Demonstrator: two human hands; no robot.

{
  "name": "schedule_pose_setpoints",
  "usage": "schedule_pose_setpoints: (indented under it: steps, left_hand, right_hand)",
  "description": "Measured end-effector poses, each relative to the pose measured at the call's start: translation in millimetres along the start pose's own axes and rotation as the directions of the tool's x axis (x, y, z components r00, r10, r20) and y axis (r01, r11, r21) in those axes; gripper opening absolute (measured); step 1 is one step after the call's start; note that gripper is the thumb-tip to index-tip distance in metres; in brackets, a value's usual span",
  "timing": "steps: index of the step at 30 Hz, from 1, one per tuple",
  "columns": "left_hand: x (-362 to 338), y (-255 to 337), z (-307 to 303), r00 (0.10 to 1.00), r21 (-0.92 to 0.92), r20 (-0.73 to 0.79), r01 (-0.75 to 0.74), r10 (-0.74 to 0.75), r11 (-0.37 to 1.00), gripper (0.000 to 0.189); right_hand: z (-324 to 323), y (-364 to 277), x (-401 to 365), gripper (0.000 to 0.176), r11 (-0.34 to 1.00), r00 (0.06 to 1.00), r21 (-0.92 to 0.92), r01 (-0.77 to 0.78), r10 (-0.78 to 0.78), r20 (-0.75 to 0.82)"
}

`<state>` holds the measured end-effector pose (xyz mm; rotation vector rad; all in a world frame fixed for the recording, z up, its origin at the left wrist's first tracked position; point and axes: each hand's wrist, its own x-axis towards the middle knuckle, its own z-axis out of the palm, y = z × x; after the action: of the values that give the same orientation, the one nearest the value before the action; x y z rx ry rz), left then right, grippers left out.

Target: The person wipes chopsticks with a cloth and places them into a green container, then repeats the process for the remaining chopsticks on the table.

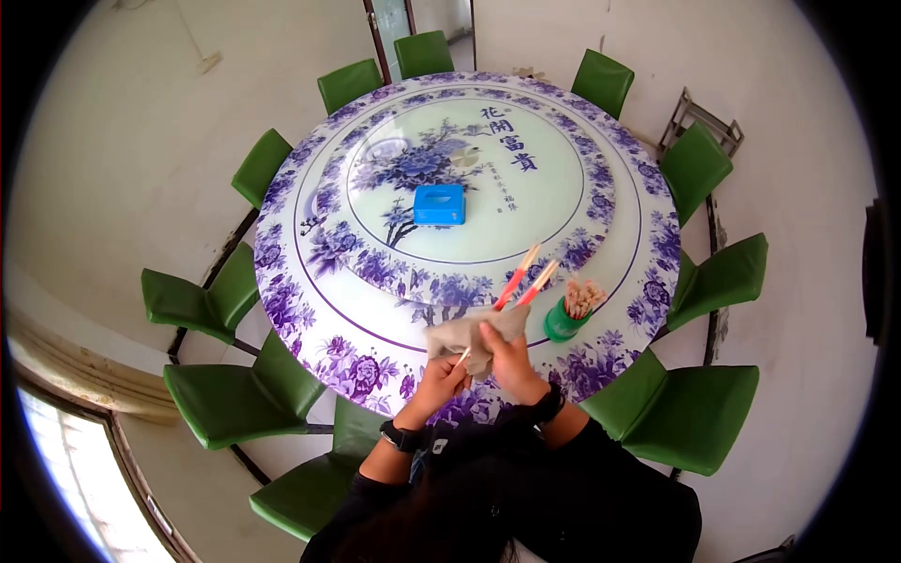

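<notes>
A grey-beige cloth is bunched in front of me, over the near edge of the table. My right hand grips it, thumb on top. Out of the cloth's far side stick chopsticks with red sections and pale ends, pointing away to the upper right. My left hand is closed just below the cloth, and a thin pale stick end shows at its fingers. How the sticks run inside the cloth is hidden. Right of the cloth stands a green holder full of pale-tipped chopsticks.
The round table has a purple floral pattern and a raised turntable. On the turntable sits a blue tissue box. Several green chairs surround the table. A grey metal-framed stool stands by the right wall.
</notes>
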<state>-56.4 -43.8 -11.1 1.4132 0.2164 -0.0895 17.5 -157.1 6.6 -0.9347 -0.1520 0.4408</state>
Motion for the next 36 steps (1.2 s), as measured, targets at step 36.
schedule_pose_setpoints:
  steps: [36]
  left_hand:
    - [24.8,35.9,-62.8,0.931,-0.271,-0.105,-0.365,0.35,0.891,0.042]
  right_hand:
    - [-49.1,-1.1,5.9,0.029,0.399,0.785,-0.802,0.444,0.258,0.563]
